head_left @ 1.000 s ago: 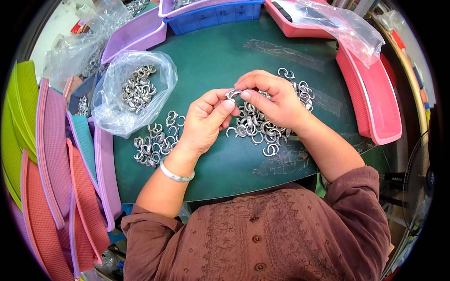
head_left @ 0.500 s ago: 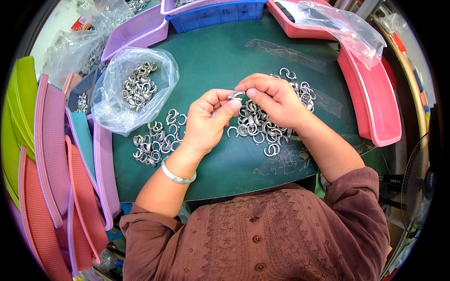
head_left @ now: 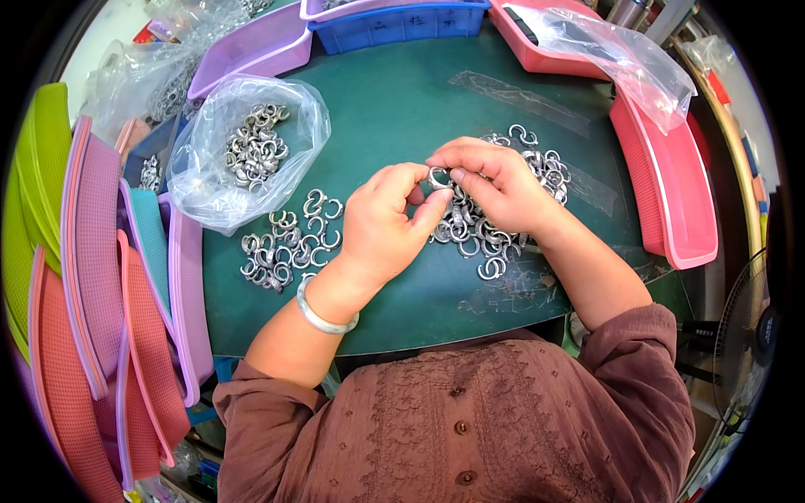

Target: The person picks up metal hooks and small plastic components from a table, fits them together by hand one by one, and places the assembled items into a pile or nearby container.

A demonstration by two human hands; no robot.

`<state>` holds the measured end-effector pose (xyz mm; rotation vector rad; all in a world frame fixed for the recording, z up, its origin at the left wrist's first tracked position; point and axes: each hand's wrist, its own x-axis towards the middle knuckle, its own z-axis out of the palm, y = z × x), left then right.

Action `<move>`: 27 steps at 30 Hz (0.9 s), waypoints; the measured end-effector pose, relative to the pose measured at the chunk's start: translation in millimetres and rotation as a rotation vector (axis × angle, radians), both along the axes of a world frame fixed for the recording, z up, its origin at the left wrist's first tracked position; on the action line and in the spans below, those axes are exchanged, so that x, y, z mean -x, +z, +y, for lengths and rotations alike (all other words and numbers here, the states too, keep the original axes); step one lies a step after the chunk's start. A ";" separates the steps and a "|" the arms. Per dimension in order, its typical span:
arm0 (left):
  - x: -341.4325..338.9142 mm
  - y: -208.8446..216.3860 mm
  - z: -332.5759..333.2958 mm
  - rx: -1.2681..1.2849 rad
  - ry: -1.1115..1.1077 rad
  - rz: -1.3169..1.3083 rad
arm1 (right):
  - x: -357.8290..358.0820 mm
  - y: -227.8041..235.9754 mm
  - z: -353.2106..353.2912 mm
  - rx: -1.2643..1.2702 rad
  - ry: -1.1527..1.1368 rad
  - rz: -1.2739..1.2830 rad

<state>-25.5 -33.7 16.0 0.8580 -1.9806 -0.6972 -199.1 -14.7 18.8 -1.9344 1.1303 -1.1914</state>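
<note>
Between my two hands is a small silver open ring (head_left: 438, 178), its curved opening turned toward me. My left hand (head_left: 387, 220) pinches it from the left, and my right hand (head_left: 495, 184) grips its other side with thumb and fingertips. Beneath and behind my right hand spreads a pile of similar silver open rings (head_left: 470, 233), partly covered by that hand. A smaller loose group of rings (head_left: 289, 243) lies left of my left hand. More of them sit inside a clear plastic bag (head_left: 293, 180) standing open at the left.
A green tabletop (head_left: 377, 101) lies under everything. Purple (head_left: 251, 63), blue (head_left: 398, 27) and pink baskets (head_left: 671, 193) line its far and right edges. Stacked coloured baskets (head_left: 92, 251) crowd the left. A fan (head_left: 742, 335) stands at the right.
The ring has turned between my fingers, so its round opening now shows more. My left hand has shifted slightly right and rotated. The whole view has moved a little.
</note>
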 end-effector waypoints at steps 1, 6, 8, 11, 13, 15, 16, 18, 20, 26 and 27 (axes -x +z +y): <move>0.2 0.1 0.3 0.038 0.004 -0.006 | -0.1 -0.3 -0.3 0.001 0.004 0.001; -2.3 4.0 -1.9 0.061 0.045 -0.103 | 2.3 -0.1 -2.5 0.065 -0.032 0.074; -7.6 7.2 -5.9 0.054 0.090 -0.158 | 7.4 -1.7 -6.4 0.145 -0.129 0.187; -27.4 15.2 -11.4 -0.005 0.194 -0.334 | 15.7 -2.3 -9.4 0.202 -0.214 0.358; -46.2 17.3 -14.1 -0.031 0.250 -0.529 | 20.7 -5.8 -9.6 0.227 -0.242 0.493; -66.8 13.6 -17.6 -0.064 0.281 -0.673 | 23.0 -4.7 -8.1 0.183 -0.176 0.585; -73.9 16.0 -16.6 -0.108 0.301 -0.791 | 22.5 -3.7 -6.8 0.178 -0.152 0.625; -80.5 20.9 -12.8 -0.154 0.331 -0.805 | 22.5 -2.1 -3.4 0.138 -0.107 0.727; -82.4 23.7 -11.1 -0.200 0.346 -0.808 | 24.3 -2.7 -2.8 0.138 -0.110 0.750; -53.3 23.4 -11.2 -0.121 0.101 -0.492 | 25.1 0.9 -4.9 0.097 -0.103 0.705; -44.1 25.5 -10.1 -0.139 0.067 -0.475 | 25.9 -0.1 -5.3 0.108 -0.106 0.691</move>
